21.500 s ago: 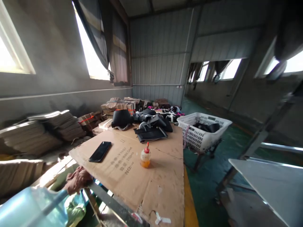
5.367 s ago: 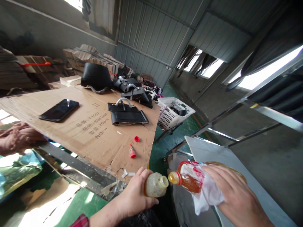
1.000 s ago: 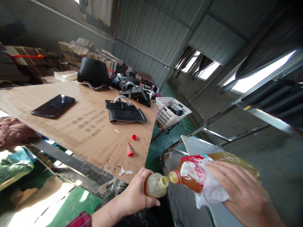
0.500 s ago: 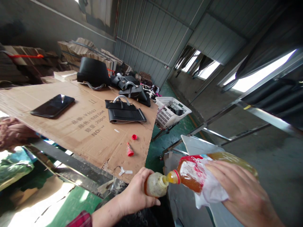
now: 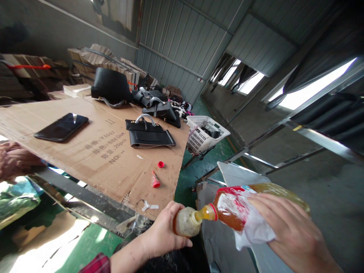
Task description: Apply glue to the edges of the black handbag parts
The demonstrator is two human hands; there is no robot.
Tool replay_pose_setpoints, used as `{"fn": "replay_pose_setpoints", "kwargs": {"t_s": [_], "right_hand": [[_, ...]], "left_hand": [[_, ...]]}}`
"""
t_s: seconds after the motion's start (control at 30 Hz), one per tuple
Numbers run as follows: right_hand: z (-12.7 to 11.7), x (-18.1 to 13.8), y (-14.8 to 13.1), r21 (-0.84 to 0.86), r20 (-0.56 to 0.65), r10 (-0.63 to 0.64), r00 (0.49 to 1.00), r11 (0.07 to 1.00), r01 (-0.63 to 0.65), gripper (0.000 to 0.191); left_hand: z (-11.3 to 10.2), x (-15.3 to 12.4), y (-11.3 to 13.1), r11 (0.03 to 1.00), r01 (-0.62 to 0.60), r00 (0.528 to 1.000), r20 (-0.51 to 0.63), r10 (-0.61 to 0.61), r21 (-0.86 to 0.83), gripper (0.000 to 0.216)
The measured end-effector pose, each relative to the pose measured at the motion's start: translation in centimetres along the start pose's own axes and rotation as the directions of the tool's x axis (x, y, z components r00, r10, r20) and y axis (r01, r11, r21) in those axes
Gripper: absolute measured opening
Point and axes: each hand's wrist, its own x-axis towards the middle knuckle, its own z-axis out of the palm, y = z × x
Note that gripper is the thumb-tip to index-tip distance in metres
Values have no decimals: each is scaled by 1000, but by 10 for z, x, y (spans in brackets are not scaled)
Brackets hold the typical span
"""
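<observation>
My left hand (image 5: pixel 162 233) is wrapped round a small cloudy squeeze bottle (image 5: pixel 188 223), tilted with its open neck facing right. In my right hand (image 5: pixel 292 227) a large plastic drink bottle (image 5: pixel 230 206) with a red label lies tipped on its side, a crumpled white tissue (image 5: pixel 257 229) between palm and bottle. Amber liquid (image 5: pixel 203 213) runs from the big bottle's mouth into the small bottle's neck. On the cardboard nearby lie a red nozzle cap (image 5: pixel 155 180) and a red screw cap (image 5: pixel 161 164).
Cardboard (image 5: pixel 113 167) covers the table, bearing a black phone (image 5: pixel 61 127), a black handbag (image 5: pixel 150 134) and more black bags (image 5: pixel 110 87). Behind its right edge stands a white basket (image 5: pixel 203 134). A metal frame (image 5: pixel 321 140) runs along the right.
The mouth of the big bottle is slightly farther from the small bottle's neck, and a longer stream of liquid shows between them. Both hands keep their hold.
</observation>
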Motion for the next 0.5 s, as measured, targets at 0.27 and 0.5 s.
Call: {"fn": "replay_pose_setpoints", "kwargs": {"t_s": [0.27, 0.5], "right_hand": [[3, -6, 1, 14, 20, 11, 1000, 1000, -11, 31], [6, -10, -1, 47, 16, 33, 999, 998, -34, 31]], "left_hand": [[1, 1, -1, 1000, -2, 1000, 2, 2, -11, 69], [1, 0, 1, 999, 8, 1000, -5, -8, -33, 66]]}}
